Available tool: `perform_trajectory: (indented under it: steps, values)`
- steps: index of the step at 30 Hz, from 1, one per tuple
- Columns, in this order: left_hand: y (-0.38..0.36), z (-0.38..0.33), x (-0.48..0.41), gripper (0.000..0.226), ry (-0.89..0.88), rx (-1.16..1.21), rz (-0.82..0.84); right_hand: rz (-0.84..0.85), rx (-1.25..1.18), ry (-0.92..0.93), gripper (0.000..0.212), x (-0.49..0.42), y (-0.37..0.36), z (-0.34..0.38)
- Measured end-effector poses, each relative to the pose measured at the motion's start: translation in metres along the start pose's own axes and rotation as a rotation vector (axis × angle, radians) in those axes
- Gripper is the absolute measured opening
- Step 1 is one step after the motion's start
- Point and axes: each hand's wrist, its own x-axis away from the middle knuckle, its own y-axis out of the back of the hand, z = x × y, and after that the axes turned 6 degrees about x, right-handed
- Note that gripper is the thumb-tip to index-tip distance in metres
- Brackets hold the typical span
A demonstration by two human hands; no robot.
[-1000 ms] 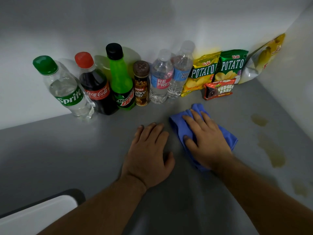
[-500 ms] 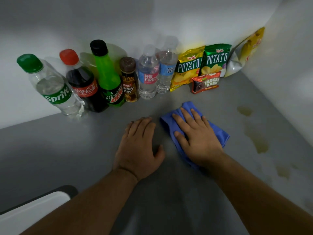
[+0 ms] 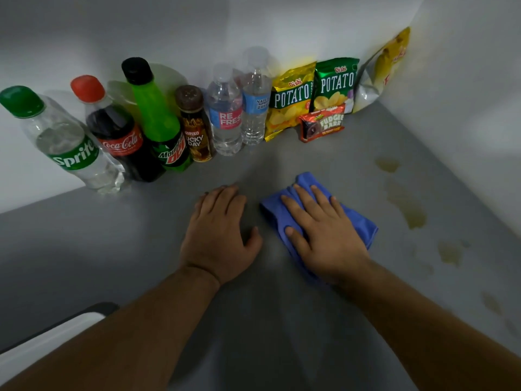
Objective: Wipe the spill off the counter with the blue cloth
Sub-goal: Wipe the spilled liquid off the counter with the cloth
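The blue cloth [image 3: 359, 221] lies crumpled on the grey counter [image 3: 98, 249], just right of centre. My right hand [image 3: 321, 235] presses flat on top of it, fingers spread, covering most of it. My left hand [image 3: 220, 235] rests palm down on the bare counter just left of the cloth and holds nothing. The spill [image 3: 408, 210] is a trail of yellowish patches on the counter to the right of the cloth, running from near the back wall toward the front right. A gap of bare counter separates the cloth from the spill.
Several drink bottles stand along the back wall, from a Sprite bottle [image 3: 70, 148] to water bottles [image 3: 227, 119]. Snack bags [image 3: 335, 86] and a fudge bar pack [image 3: 322, 126] fill the back right corner. A white wall [image 3: 465, 108] bounds the right side. A white object [image 3: 42, 342] sits front left.
My right hand and the cloth have slid a little to the right, closer to the spill. The view has shifted slightly. My left hand stays flat on the counter.
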Motion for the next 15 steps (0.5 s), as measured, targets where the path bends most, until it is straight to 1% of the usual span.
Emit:
perform_trajectory:
  steps: [2, 5, 9, 12, 15]
  values:
    - [0.001, 0.0, 0.0, 0.06, -0.003, 0.0, 0.006, 0.005, -0.02, -0.008, 0.064, 0.019, -0.002, -0.016]
    - [0.002, 0.0, -0.001, 0.061, -0.008, -0.005, 0.013, -0.028, -0.021, -0.114, 0.064, 0.012, 0.001, -0.038]
    - [0.004, -0.002, 0.0, 0.064, -0.007, -0.031, 0.029, -0.029, 0.009, -0.249, 0.065, -0.017, 0.0, -0.031]
    - [0.005, -0.003, 0.0, 0.062, -0.004, -0.034, 0.043, -0.017, 0.004, -0.225, 0.066, -0.003, -0.001, -0.02]
    - [0.006, -0.004, 0.002, 0.06, -0.02, -0.023, 0.031, -0.015, 0.002, -0.104, 0.065, 0.036, -0.005, -0.009]
